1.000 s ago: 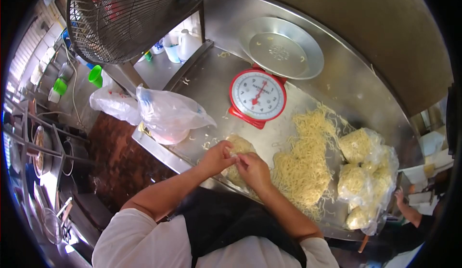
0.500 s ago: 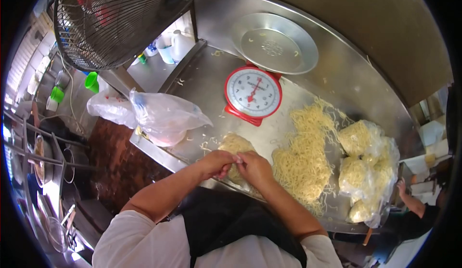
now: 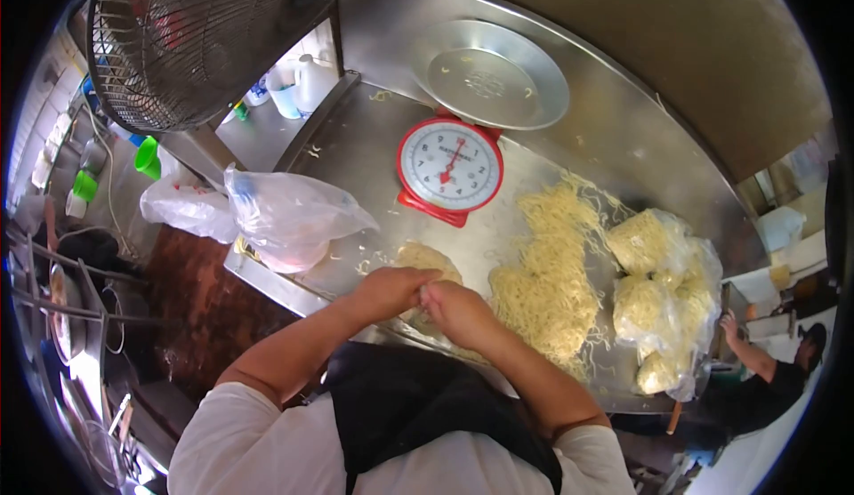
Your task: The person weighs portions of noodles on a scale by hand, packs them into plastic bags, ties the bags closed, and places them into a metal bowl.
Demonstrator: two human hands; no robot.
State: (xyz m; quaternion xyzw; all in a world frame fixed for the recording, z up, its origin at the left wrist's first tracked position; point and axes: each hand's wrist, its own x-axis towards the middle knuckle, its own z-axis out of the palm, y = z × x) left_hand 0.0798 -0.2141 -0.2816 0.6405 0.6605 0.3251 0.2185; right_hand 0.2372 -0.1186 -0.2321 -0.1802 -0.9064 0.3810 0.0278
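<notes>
"Where's our bag of noodles [image 3: 431, 257]?"
"Beneath our hands, showing at twelve o'clock."
"Our grip?"
"Left hand [image 3: 398, 290] and right hand [image 3: 458, 313] clenched together; we can't tell around what. Loose noodles [image 3: 553, 277] lie toward three."

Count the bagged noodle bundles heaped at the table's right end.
At least 3: a back bundle, a middle bundle and a front bundle. More noodles show to their right under plastic; others may be hidden.
</notes>
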